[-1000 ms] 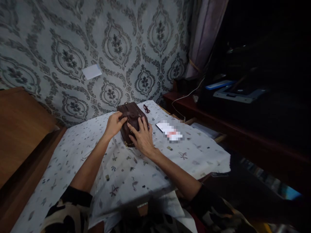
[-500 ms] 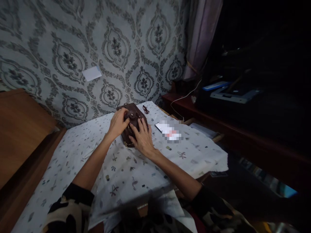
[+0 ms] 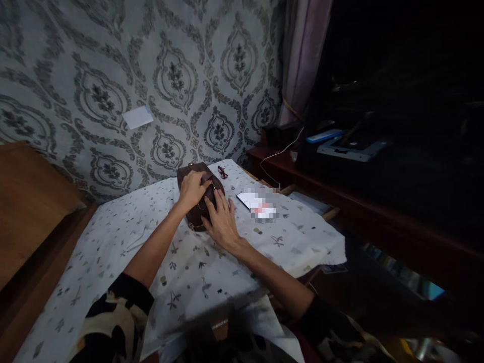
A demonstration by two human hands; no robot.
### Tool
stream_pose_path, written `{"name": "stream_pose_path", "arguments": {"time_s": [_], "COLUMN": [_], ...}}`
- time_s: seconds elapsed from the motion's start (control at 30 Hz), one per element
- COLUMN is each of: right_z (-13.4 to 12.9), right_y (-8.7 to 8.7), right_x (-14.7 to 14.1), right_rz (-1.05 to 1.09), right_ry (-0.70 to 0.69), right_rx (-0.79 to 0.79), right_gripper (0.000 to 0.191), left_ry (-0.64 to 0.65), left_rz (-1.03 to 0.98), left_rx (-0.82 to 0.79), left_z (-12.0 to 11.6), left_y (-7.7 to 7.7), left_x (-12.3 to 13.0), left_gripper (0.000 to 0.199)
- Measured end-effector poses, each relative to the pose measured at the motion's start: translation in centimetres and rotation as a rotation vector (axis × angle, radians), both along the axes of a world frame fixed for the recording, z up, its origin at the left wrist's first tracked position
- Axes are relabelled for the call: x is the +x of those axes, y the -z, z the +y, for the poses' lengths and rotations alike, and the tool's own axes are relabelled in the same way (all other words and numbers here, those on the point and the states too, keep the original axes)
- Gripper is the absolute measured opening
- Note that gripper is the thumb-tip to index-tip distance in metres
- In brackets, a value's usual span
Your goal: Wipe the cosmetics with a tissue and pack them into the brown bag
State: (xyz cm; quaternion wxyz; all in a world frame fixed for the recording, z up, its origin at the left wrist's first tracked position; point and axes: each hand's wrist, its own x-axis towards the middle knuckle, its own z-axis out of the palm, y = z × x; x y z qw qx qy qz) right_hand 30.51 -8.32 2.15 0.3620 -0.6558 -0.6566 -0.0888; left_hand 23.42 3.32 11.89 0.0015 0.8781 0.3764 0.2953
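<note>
A brown handbag [image 3: 195, 220] with a gold-coloured zip and metal fittings lies on the patterned white cloth. My left hand [image 3: 193, 191] is over its top, fingers curled and thumb drawn in, closed on what looks like the bag's flap or strap. What sits under those fingers is mostly hidden. Against the near right side of the bag rests my right hand [image 3: 223, 219], its fingers spread along the zip.
Right of the bag lies a phone [image 3: 259, 205] with its lit screen blurred out. Dark-red glasses [image 3: 223, 172] are behind it. A white cable [image 3: 282, 152] runs down from a dark red shelf [image 3: 340, 196]. A brown wooden panel [image 3: 34, 201] stands at the left.
My left hand has shifted right across the bag's top and now covers the round button on its flap. My right hand stays against the bag. The view has swung slightly right.
</note>
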Motion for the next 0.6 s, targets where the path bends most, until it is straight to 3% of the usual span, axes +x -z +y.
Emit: {"name": "stream_pose_path", "arguments": {"time_s": [0.37,0.6], "right_z": [-0.16,0.02], "right_y": [-0.41,-0.24], "right_x": [0.08,0.07], "right_rz": [-0.028,-0.004], "right_ry": [0.007,-0.008], "right_rx": [-0.044,-0.040], "right_gripper": [0.060,0.059], "left_ry": [0.047,0.104], "left_rz": [-0.153,-0.127], "left_rx": [-0.120,-0.113], "left_z": [0.24,-0.10], "left_y": [0.47,0.72], "left_x": [-0.13,-0.53], "left_gripper": [0.008,0.007]}}
